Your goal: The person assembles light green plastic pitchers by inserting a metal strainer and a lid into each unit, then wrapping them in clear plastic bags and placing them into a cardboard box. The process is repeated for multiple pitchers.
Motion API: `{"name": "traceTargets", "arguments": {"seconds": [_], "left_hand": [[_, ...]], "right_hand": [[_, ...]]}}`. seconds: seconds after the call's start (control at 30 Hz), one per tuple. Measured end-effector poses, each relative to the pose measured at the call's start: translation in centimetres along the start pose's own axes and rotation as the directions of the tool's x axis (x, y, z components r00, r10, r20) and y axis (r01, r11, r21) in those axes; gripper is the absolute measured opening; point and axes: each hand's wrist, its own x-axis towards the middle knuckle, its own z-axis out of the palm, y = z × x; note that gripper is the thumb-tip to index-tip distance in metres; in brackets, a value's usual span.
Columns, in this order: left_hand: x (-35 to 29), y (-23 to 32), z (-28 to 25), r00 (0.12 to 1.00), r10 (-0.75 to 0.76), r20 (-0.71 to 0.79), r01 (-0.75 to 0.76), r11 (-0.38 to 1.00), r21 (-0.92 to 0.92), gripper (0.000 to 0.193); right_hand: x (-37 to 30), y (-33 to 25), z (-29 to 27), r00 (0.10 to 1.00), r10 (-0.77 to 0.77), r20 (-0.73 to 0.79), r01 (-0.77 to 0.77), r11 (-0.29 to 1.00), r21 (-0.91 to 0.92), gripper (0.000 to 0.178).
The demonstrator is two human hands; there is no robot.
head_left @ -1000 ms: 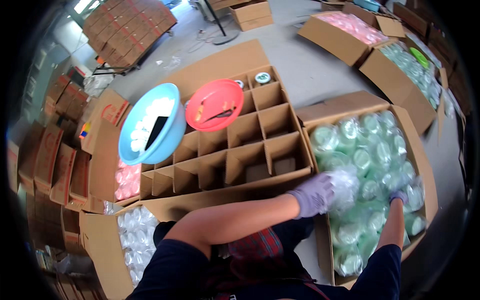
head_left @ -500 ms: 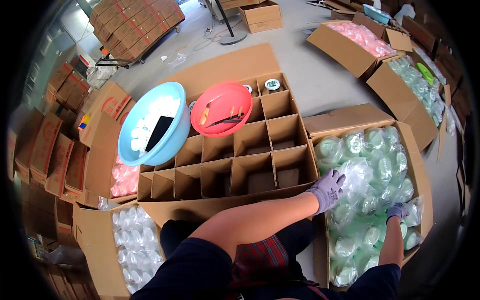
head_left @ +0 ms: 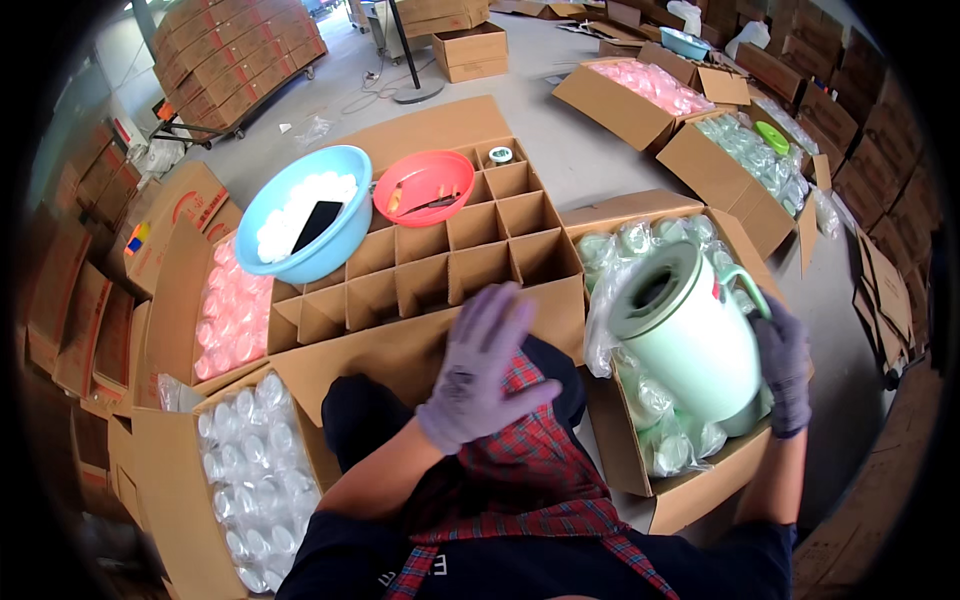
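My right hand (head_left: pixel 783 365), in a grey-purple glove, grips the handle of a mint-green thermos jug (head_left: pixel 680 345). The jug is tilted, its dark open mouth facing up and to the left. Beneath it stands an open carton (head_left: pixel 700 500) of light green pieces in clear plastic bags (head_left: pixel 668 445), partly covered by the jug. My left hand (head_left: pixel 480 370), gloved alike, hovers over my lap with fingers spread and nothing in it. Just beyond it is a divided carton (head_left: pixel 420 320) with many square cells.
On the divided carton rest a blue basin (head_left: pixel 290 262) holding white pieces and a black phone (head_left: pixel 318 226), and a red basin (head_left: pixel 425 160) with small tools. Cartons of pink (head_left: pixel 235 320) and clear pieces (head_left: pixel 250 480) stand left. A loaded trolley (head_left: pixel 235 75) is behind.
My right hand has lifted the thermos jug above the green carton. My left hand has left that carton and moved left, fingers spread. The view has shifted.
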Motion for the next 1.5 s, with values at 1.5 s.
{"name": "traceTargets", "arguments": {"seconds": [1.5], "left_hand": [[-7.8, -12.4, -10.2, 0.638, -0.77, -0.007, 0.087, 0.081, -0.993, 0.056]], "right_hand": [[3.0, -25.0, 37.3, 0.417, -0.889, 0.19, 0.658, 0.44, 0.611, 0.062]]}}
